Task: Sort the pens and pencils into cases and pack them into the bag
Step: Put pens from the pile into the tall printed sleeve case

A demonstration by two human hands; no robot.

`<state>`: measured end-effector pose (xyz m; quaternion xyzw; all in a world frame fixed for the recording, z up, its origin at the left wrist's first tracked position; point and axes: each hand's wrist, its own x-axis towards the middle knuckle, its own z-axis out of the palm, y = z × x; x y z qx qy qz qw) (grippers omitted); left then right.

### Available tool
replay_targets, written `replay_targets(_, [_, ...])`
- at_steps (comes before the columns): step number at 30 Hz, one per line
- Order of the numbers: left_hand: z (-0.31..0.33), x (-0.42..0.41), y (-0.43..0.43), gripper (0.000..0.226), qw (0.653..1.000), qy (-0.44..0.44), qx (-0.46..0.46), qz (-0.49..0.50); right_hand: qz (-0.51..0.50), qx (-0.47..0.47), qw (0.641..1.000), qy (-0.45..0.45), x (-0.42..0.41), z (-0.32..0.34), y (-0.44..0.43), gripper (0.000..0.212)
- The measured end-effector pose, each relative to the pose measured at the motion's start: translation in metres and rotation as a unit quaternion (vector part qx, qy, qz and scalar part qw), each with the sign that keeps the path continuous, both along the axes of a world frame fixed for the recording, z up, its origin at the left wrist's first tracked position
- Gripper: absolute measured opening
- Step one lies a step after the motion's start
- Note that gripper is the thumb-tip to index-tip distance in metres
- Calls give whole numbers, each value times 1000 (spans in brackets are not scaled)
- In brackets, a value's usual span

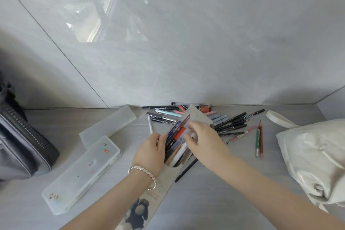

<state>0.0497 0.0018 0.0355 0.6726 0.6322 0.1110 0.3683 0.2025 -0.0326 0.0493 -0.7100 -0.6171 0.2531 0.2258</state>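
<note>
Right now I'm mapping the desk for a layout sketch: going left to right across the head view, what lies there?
Dark zipped bag → stickered pencil case → left hand → right hand → green pencil → white bag.

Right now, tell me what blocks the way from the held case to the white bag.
Nothing tall: only loose pencils lie flat on the table between the case and the white bag.

A home-like setting: a pale wood-grain countertop (224, 192) met glossy grey wall tiles (186, 43), with a white handbag (313, 158) alongside.
</note>
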Motion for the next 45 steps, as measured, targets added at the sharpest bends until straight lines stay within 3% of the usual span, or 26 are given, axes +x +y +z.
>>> replay_targets(7, [-4, 5, -8, 39, 997, -64, -10, 45, -17, 29, 998, 54, -7, -8, -4, 47])
replay_targets(10, [-5, 4, -8, 39, 997, -60, -11, 54, 5, 52, 996, -68, -3, -9, -3, 47])
replay_targets(13, [-3, 6, -5, 39, 997, -56, -1, 56, -43, 108, 977, -178, 0, -8, -4, 36])
replay_targets(16, [0, 6, -1, 39, 998, -40, 17, 51, -38, 97, 983, -149, 6, -11, -5, 26])
replay_targets(19, [-1, 5, 0, 39, 998, -33, 15, 47, -40, 43, 997, -55, 9, -11, -10, 35])
replay_targets(21, [-3, 5, -2, 39, 999, -19, 9, 35, -46, 36, 997, -52, 11, -10, -11, 34])
replay_targets(26, [-8, 9, -6, 31, 1000, 15, -5, 3, -23, 181, 974, -137, -4, 2, 0, 18])
replay_targets(30, [-10, 8, -10, 31, 1000, 5, 16, 8, -30, 56, 978, -197, -17, -3, 13, 27])
replay_targets(39, [-23, -3, 0, 31, 1000, 17, 3, 21, -56, 56, 996, -35, -21, -21, 25, 19])
replay_targets(42, [-29, -12, 8, 33, 998, 20, -25, 45, -35, 171, 985, -6, -13, -20, 31, 15])
replay_targets(45, [-37, -25, 24, 37, 994, 10, -49, 92, -92, 297, 950, 23, -7, -25, 48, 20])
